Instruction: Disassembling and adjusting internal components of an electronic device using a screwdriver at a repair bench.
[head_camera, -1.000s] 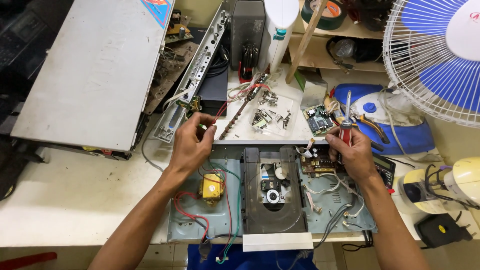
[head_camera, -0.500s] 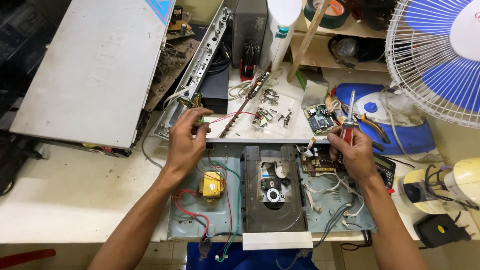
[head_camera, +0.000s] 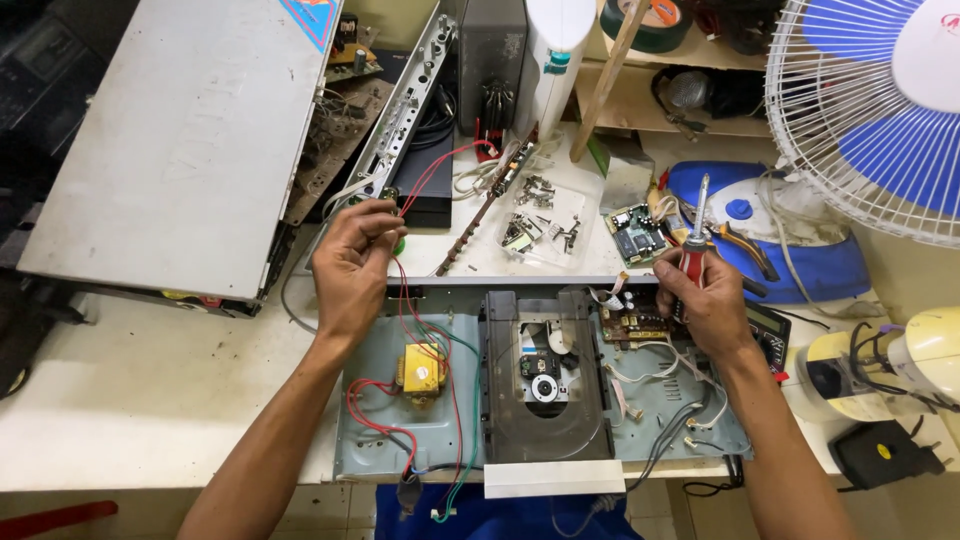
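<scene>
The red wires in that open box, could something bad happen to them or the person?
Maybe. The left hand pulls the red wires up from the yellow transformer; a hard tug might snap a joint. The right hand holds a red-handled tool above the circuit board, so a slip could scratch parts. Loose screws lie close by and could roll into the open chassis.

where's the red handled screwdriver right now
In the head view, right of centre: the red-handled screwdriver stands upright in the right hand, above the open player chassis, beside the small green circuit board.
</scene>
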